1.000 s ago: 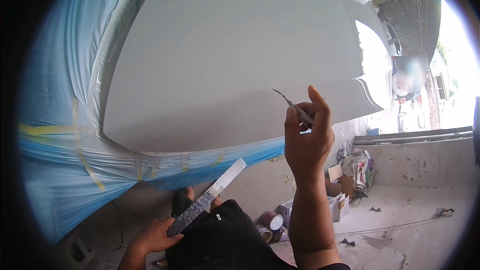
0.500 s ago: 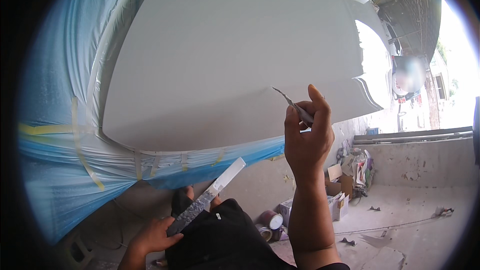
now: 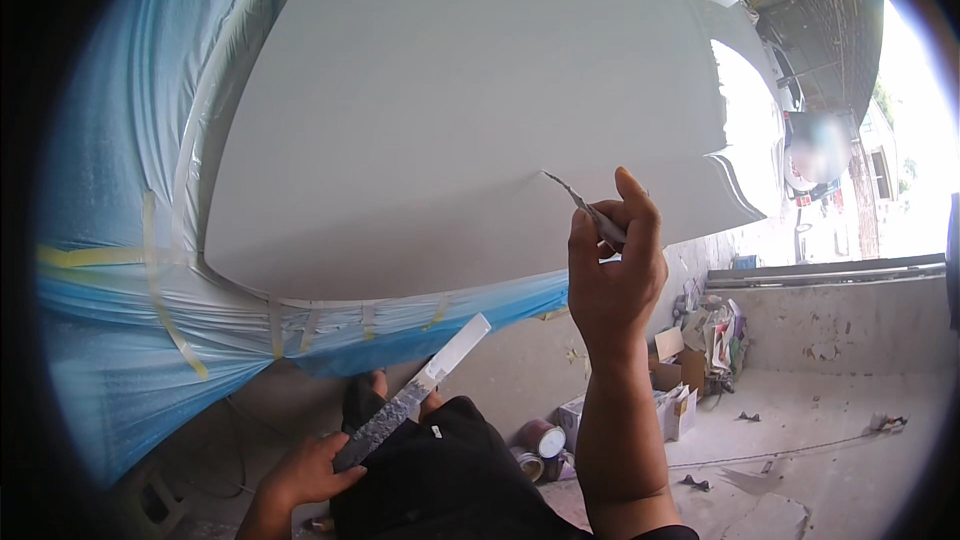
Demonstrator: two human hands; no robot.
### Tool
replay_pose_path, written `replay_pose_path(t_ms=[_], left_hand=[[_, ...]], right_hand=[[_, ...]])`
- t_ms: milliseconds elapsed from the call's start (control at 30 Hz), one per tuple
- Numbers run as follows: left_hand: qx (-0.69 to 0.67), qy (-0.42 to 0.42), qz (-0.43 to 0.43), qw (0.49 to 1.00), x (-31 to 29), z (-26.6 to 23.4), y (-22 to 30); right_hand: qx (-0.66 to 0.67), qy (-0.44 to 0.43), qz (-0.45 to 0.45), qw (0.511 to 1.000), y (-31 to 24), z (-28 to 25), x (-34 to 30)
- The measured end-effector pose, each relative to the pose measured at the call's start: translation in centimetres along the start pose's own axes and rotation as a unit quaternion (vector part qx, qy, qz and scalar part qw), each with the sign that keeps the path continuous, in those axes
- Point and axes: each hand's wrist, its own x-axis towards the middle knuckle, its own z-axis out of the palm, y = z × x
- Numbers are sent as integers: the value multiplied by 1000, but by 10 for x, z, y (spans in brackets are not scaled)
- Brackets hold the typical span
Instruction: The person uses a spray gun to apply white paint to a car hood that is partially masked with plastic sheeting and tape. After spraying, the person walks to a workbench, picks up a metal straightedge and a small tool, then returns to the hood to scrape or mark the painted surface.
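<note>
A large glossy pale-grey car panel [image 3: 430, 110], probably a hood, fills the middle. My right hand [image 3: 618, 260] is raised over its near right part, fingers pinched on a thin grey folded piece [image 3: 607, 230] with a ragged, pointed end. Its tip appears at or just above the panel; whether it touches I cannot tell. My left hand [image 3: 308, 473], low by my black clothing, is closed around the lower end of a flat mixing stick [image 3: 400, 403]. The stick tilts up to the right, pale at the top and caked with dark speckled paint below.
Bluish masking film [image 3: 110, 320] with yellow tape [image 3: 168, 300] borders the panel's left and near edges. Paint cans [image 3: 541, 438], cardboard boxes [image 3: 683, 370] and scrap paper lie along the floor at right, before a low wall [image 3: 840, 328]. A rope [image 3: 780, 455] crosses the floor.
Almost nothing differs. Both hands keep their places and their holds, with at most a very slight shift.
</note>
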Motion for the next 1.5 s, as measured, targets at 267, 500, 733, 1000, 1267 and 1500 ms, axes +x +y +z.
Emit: replay_pose_path(t_ms=[267,500,733,1000,1267,1500], left_hand=[[17,9,13,1000,0,4,-9],[-6,-10,-21,1000,0,0,-2],[12,-2,-2,1000,0,2,-5],[-12,-13,-20,1000,-1,1,-4],[-1,-2,9,1000,-1,1,-5],[-9,-11,-16,1000,-1,-1,1]], right_hand=[[-2,-4,1,1000,0,0,0],[-3,0,2,1000,-1,0,-1],[-3,1,6,1000,0,1,-1],[-5,-2,11,1000,-1,1,-1],[-6,-3,14,1000,0,0,-2],[-1,-5,14,1000,0,1,-2]])
